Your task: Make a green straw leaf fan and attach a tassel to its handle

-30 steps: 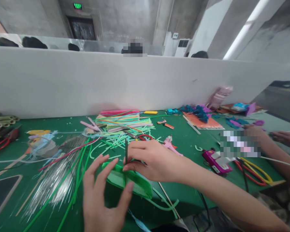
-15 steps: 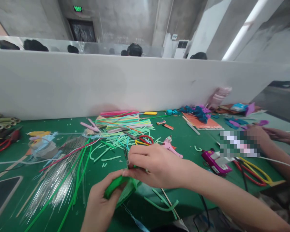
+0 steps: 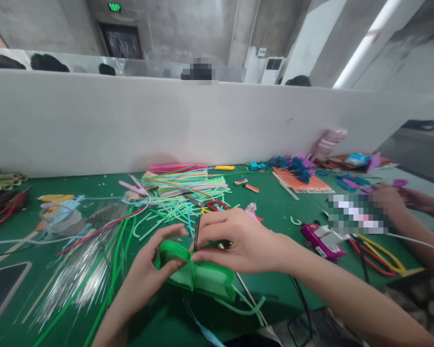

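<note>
Between my hands is a long green fuzzy piece (image 3: 213, 279) with pipe-cleaner edges, paler panels and a raised strip across its middle. My left hand (image 3: 159, 258) grips its left end, thumb in front and index finger lifted. My right hand (image 3: 235, 241) pinches a thin dark stick-like tool (image 3: 196, 232), held upright over the strip; its exact kind is unclear. Pale green pipe cleaners (image 3: 244, 308) lie just beyond the right end of the piece. Behind my right hand, a pink glue gun (image 3: 252, 212) is partly hidden.
Cut pipe cleaners (image 3: 181, 193) lie piled behind my hands. Thin clear sticks (image 3: 79, 270) spread to the left, near a phone-like slab (image 3: 3, 299). A purple power strip (image 3: 321, 241) sits to the right, before a co-worker's hands (image 3: 390, 202). A white partition (image 3: 202, 125) stands behind.
The green piece has turned so its long side shows, extending rightward under my right hand. My left fingers have spread from a tighter hold. The dark tool has shifted slightly right.
</note>
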Motion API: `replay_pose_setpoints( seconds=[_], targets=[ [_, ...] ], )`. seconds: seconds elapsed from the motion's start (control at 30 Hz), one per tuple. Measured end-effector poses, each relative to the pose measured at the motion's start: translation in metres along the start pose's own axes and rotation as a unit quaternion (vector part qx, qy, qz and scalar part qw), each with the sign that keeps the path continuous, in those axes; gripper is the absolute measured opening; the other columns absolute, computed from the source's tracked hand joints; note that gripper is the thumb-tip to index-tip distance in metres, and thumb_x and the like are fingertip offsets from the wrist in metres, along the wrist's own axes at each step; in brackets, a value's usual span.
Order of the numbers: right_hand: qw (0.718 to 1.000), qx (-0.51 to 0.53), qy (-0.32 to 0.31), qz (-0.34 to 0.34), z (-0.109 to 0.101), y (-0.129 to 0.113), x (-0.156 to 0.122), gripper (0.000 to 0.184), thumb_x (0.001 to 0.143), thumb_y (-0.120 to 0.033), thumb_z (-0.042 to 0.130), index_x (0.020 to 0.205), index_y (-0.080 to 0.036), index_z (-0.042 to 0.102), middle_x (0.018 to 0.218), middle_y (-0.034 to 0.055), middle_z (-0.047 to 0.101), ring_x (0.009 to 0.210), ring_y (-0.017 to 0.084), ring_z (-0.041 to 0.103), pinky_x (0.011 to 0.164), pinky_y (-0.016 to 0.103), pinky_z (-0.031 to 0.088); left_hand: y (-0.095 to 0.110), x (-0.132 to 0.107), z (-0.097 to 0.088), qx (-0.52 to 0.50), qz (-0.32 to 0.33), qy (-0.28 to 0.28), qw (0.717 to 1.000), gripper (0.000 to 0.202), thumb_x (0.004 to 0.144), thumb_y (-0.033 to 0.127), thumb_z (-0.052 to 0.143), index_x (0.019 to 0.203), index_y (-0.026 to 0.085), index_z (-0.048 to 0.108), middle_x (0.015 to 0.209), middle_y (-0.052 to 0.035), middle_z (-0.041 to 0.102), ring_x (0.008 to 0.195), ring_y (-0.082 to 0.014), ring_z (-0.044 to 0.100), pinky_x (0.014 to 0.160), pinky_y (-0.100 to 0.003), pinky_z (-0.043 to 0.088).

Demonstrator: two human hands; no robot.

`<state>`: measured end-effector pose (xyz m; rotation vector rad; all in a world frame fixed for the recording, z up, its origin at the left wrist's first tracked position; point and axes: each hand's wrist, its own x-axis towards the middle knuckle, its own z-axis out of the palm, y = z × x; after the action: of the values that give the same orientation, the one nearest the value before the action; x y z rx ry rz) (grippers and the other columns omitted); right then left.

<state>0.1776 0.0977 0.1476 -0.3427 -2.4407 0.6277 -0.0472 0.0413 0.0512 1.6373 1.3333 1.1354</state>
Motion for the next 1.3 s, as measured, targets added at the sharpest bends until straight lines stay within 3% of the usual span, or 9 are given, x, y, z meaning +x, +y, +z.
replay_pose_setpoints(
  seconds=[0.1,0.2,0.43,0.53,0.63,0.77,0.87,1.17,1.3],
  targets=[
    [0.999,-0.015,0.030,0.039,0.001,-0.001,0.001,0.011,0.087,-0.017,0.073,0.077,-0.011,0.071,0.074,0.0022,0.066,0.065,0.010,0.057,0.061,0.021,0.045,0.002,-0.009,0.012,0.058,0.038,0.148,0.987,0.055,0.084,0.036,0.072,0.136,0.032,0.055,0.143,-0.0066,0.057,0.131,-0.0278,0.055,0.112,-0.046,0.042],
    [0.997,-0.022,0.035,0.058,0.001,-0.008,0.003,0.012,0.088,-0.019,0.072,0.080,-0.011,0.070,0.076,0.0023,0.065,0.066,0.010,0.057,0.061,0.021,0.044,0.014,-0.027,0.027,0.114,0.077,0.214,0.967,0.045,0.089,0.039,0.066,0.132,0.032,0.057,0.139,-0.0062,0.059,0.133,-0.0287,0.053,0.112,-0.049,0.042],
    [0.995,-0.042,0.071,0.059,0.005,-0.024,0.006,0.014,0.090,-0.019,0.068,0.080,-0.010,0.068,0.074,0.0012,0.059,0.067,0.010,0.053,0.061,0.021,0.043,0.044,-0.062,0.067,0.126,0.081,0.181,0.972,0.090,0.082,0.069,0.059,0.157,0.028,0.031,0.160,-0.0113,0.040,0.145,-0.0374,0.042,0.111,-0.051,0.046],
    [0.993,-0.043,0.083,0.070,0.005,-0.028,0.007,0.017,0.090,-0.020,0.068,0.076,-0.012,0.065,0.073,0.0009,0.059,0.068,0.011,0.054,0.061,0.021,0.042,0.043,-0.061,0.062,0.138,0.054,0.174,0.974,0.078,0.087,0.056,0.061,0.155,0.030,0.033,0.155,-0.0103,0.048,0.139,-0.0346,0.051,0.105,-0.049,0.052],
    [0.993,-0.060,0.074,0.075,0.007,-0.028,0.007,0.020,0.091,-0.022,0.067,0.074,-0.013,0.063,0.072,0.0000,0.057,0.065,0.010,0.052,0.058,0.022,0.040,0.035,-0.054,0.042,0.186,0.042,0.187,0.964,0.057,0.089,0.039,0.064,0.144,0.032,0.050,0.140,-0.0078,0.063,0.126,-0.0298,0.062,0.101,-0.046,0.055],
    [0.993,-0.078,0.063,0.058,0.013,-0.020,0.006,0.021,0.091,-0.023,0.067,0.073,-0.014,0.063,0.071,-0.0009,0.056,0.061,0.010,0.049,0.055,0.022,0.037,0.024,-0.039,0.018,0.194,0.059,0.228,0.952,0.024,0.087,0.040,0.067,0.109,0.031,0.073,0.117,-0.0045,0.073,0.111,-0.0259,0.067,0.096,-0.041,0.055],
    [0.992,-0.108,0.039,0.053,0.015,-0.012,0.005,0.016,0.092,-0.024,0.069,0.080,-0.014,0.068,0.076,0.0009,0.061,0.065,0.011,0.054,0.058,0.022,0.039,0.018,-0.027,0.012,0.110,0.025,0.169,0.979,0.018,0.087,0.043,0.067,0.095,0.029,0.076,0.105,-0.0029,0.077,0.100,-0.0232,0.071,0.091,-0.037,0.056],
    [0.996,-0.070,0.009,0.063,0.000,-0.001,0.006,0.008,0.090,-0.017,0.071,0.082,-0.013,0.071,0.084,0.0051,0.069,0.076,0.015,0.063,0.069,0.025,0.047,0.009,-0.004,0.007,0.030,0.011,0.062,0.998,0.014,0.090,0.037,0.065,0.092,0.027,0.075,0.115,-0.0054,0.075,0.134,-0.0292,0.055,0.110,-0.045,0.043],
    [0.996,-0.028,0.034,0.077,-0.002,0.003,0.007,0.015,0.088,-0.020,0.074,0.074,-0.014,0.070,0.071,0.0012,0.065,0.066,0.012,0.058,0.063,0.023,0.044,0.013,-0.003,0.016,0.082,0.058,0.124,0.987,0.020,0.089,0.036,0.067,0.108,0.031,0.071,0.135,-0.0035,0.065,0.137,-0.0274,0.051,0.114,-0.047,0.039]
  ],
)
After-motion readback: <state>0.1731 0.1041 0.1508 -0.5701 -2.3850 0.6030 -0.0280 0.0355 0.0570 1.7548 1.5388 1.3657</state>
